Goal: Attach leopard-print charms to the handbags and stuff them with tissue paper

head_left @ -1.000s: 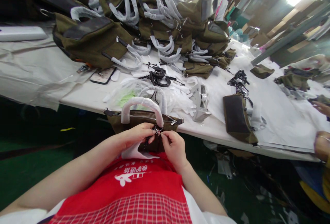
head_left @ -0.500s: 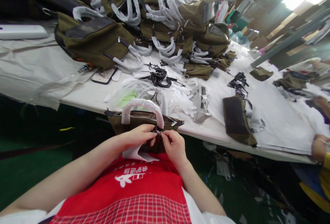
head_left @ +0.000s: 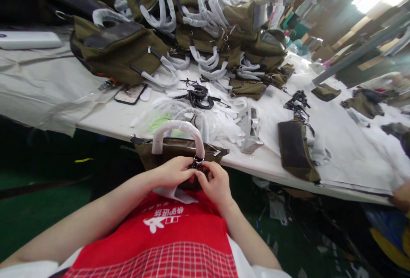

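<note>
An olive-brown handbag [head_left: 146,153] rests upright between my body and the table edge, its zip partly open. Its near handle [head_left: 179,125] is wrapped in white padding and arches above the opening. At the handle's right base hangs a silver metal ring [head_left: 198,160] with dark hardware just below it. My left hand [head_left: 175,171] pinches this ring fitting from the left. From the right, my right hand [head_left: 217,185] closes on the same fitting, thumb near my left fingertips. The fingers partly hide the small dark parts.
Olive bags [head_left: 118,51] are heaped along the back of the table. Coiled black straps [head_left: 200,96], a phone [head_left: 130,94], a grey tape dispenser [head_left: 251,130] and another bag [head_left: 296,150] lie nearer. A co-worker's hand [head_left: 402,197] shows at the right edge.
My right thumb has moved down and left, closer to my left fingertips below the ring. The co-worker's arm at the right has shifted mostly out of view.
</note>
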{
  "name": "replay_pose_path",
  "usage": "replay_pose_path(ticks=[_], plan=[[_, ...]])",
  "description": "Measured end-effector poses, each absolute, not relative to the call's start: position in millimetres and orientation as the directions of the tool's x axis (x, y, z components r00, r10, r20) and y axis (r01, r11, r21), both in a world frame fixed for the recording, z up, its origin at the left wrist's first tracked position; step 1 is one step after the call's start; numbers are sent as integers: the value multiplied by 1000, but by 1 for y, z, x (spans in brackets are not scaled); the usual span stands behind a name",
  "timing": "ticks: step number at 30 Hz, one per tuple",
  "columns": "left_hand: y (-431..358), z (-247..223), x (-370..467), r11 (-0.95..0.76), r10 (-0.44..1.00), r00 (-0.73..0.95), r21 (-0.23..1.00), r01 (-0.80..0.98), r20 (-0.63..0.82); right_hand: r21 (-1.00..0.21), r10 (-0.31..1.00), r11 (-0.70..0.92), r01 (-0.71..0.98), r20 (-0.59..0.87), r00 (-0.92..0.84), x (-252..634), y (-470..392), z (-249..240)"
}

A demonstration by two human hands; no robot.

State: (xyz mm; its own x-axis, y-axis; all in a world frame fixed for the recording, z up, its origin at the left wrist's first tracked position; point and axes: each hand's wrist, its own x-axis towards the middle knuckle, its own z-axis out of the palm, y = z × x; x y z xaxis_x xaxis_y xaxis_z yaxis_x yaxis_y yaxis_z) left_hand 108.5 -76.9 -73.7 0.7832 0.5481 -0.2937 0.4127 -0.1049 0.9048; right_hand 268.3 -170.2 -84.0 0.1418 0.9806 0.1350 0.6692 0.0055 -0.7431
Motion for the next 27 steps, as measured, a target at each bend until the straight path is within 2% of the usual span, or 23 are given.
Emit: replay_pose_path(ticks=[4,8,11,16,27], plan=[[-79,-65,105,-282,617,738,799,532,-274,-729,977,29,684,165,134,270,-169,-89],[-83,-57,102,-452,773,632,651,610,-55,-739,977,45,672,172,124,275,-167,-93],[-83,-58,102,-591,732,678,562,579,71,-744,981,53,666,163,104,278,-165,-91],[-79,-67,106,-752,596,799,402,522,77,-752,984,59,657,155,88,280,-164,-87],[-69,-59,108,-798,485,874,427,425,37,-754,991,68,653,127,43,283,-165,-86]])
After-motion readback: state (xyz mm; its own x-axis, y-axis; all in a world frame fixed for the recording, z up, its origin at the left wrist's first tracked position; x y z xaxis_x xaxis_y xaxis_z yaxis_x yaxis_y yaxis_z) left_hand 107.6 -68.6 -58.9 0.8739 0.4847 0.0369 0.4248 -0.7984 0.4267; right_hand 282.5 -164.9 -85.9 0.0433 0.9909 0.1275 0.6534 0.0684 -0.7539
